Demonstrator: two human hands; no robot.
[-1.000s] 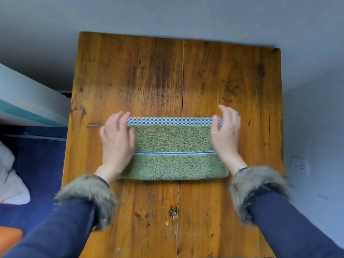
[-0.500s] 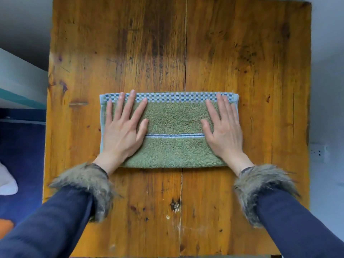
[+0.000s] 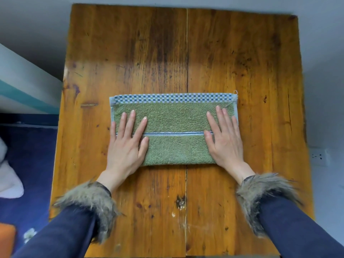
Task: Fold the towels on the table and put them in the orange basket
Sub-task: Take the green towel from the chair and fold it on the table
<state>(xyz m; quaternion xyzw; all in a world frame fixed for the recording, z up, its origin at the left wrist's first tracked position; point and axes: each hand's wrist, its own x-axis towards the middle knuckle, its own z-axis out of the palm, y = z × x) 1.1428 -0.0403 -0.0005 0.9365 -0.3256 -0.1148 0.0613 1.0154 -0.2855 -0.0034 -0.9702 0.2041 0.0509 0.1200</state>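
A green towel [image 3: 175,123] with a blue-and-white checked border along its far edge lies folded into a long rectangle in the middle of the wooden table [image 3: 186,53]. My left hand [image 3: 126,146] lies flat on its left end, fingers straight and spread. My right hand [image 3: 225,140] lies flat on its right end in the same way. A corner of something orange [image 3: 6,239], perhaps the basket, shows at the bottom left, beside the table.
Bare wood surrounds the towel on all sides. A dark blue floor with a white object [image 3: 9,179] lies left of the table. On the right, a grey wall carries a socket [image 3: 319,156]. A white and teal ledge [image 3: 24,86] stands at the left.
My hands went from gripping the towel's ends to lying flat on it, then slid slightly back toward me. The view shifted closer over the table.
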